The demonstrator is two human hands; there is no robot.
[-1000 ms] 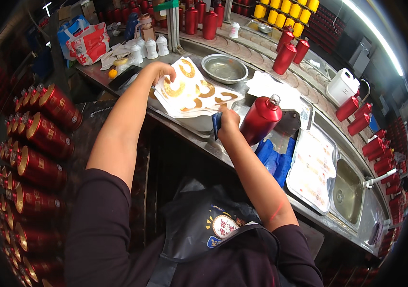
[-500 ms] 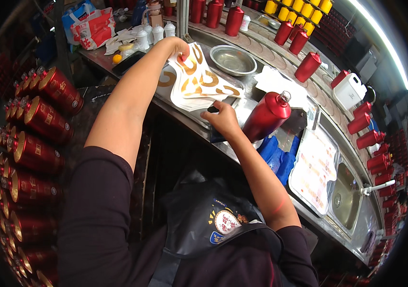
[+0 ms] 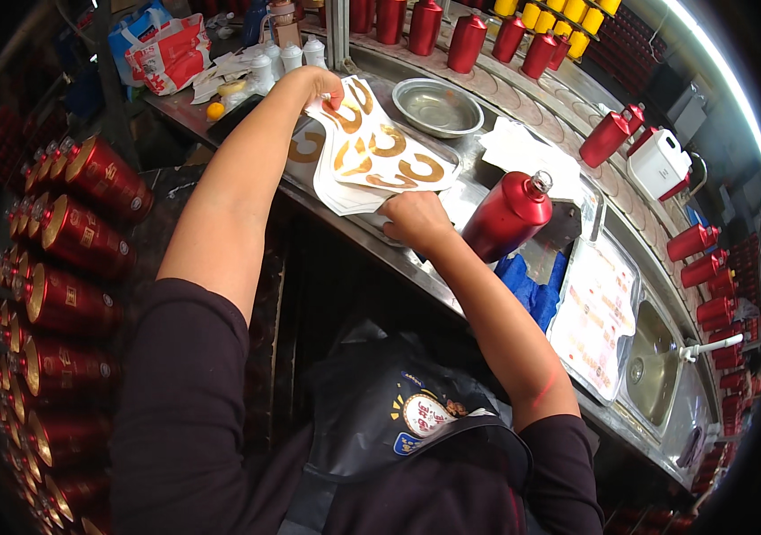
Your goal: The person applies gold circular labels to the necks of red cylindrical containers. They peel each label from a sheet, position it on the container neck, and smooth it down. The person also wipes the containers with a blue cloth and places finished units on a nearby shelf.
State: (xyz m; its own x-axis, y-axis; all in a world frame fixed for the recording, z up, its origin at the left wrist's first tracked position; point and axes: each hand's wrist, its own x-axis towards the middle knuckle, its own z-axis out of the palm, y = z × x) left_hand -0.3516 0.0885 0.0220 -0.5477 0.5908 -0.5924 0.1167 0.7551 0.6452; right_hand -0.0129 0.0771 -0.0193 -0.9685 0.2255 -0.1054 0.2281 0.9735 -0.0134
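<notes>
A stack of white decal sheets (image 3: 381,138) printed with gold curved bands lies on the metal counter. My left hand (image 3: 325,87) is closed on the far left edge of the top sheet. At the sheets' near edge is my right hand (image 3: 418,221), its fingers curled closed; what they pinch, if anything, is hidden. A glossy red bottle (image 3: 505,217) with a clear neck stands upright just right of my right hand. Beyond the sheets sits a round metal bowl (image 3: 437,107).
White paper (image 3: 530,159) and blue cloth (image 3: 530,290) lie around the bottle. Further right are a tray of printed sheets (image 3: 592,312) and a sink (image 3: 650,364). Red bottles (image 3: 467,45) line the curved conveyor behind. Stacked red bottles (image 3: 77,299) fill the left side.
My right hand has closed its fingers at the sheets' near edge, where they were apart before. My left hand keeps its hold. Bottles on the conveyor have shifted along.
</notes>
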